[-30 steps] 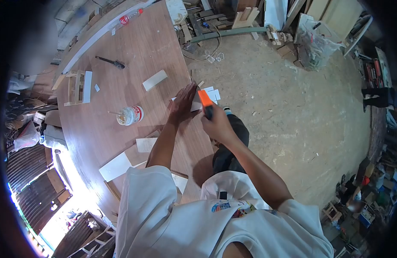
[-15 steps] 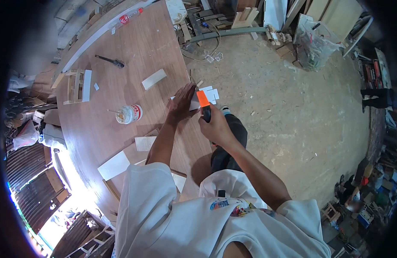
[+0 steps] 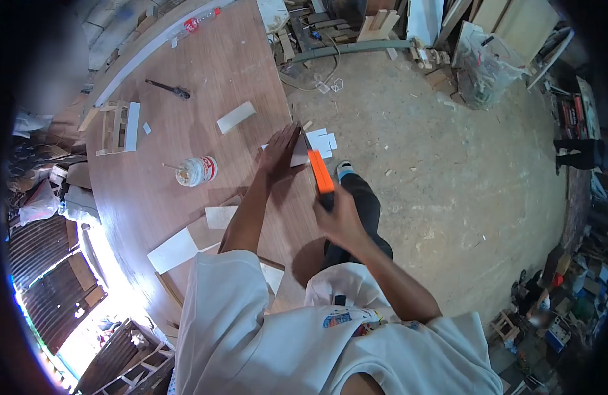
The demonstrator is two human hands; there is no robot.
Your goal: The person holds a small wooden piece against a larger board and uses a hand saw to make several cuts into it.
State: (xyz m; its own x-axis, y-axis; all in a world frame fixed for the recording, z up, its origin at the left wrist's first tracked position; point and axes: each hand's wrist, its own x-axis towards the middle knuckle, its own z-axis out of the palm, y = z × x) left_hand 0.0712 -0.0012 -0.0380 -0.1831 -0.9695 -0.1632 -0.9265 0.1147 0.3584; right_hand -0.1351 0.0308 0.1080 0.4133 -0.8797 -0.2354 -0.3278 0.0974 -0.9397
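Note:
My right hand (image 3: pixel 341 216) is closed around the black grip of a handsaw (image 3: pixel 322 172) with an orange section near the handle. Its thin blade points away from me, along the edge of a pale board (image 3: pixel 299 157) at the table's right side. My left hand (image 3: pixel 279 155) lies on that board with its fingers stretched out, pressing it to the brown tabletop (image 3: pixel 205 72). The hand covers much of the board, and the cut itself is too small to make out. Beyond the table edge, white pieces (image 3: pixel 322 142) lie lower down, beside the blade.
On the table are a jar (image 3: pixel 197 171) with a stick in it, a white strip (image 3: pixel 236 117), a dark brush (image 3: pixel 169 89), a small wooden frame (image 3: pixel 120 128), a bottle (image 3: pixel 197 22) and white boards (image 3: pixel 174 251). A plastic bag (image 3: pixel 481 72) stands on the floor.
My right hand has drawn the saw back toward me and slightly right, showing more of the blade. My left hand stays in place on the board.

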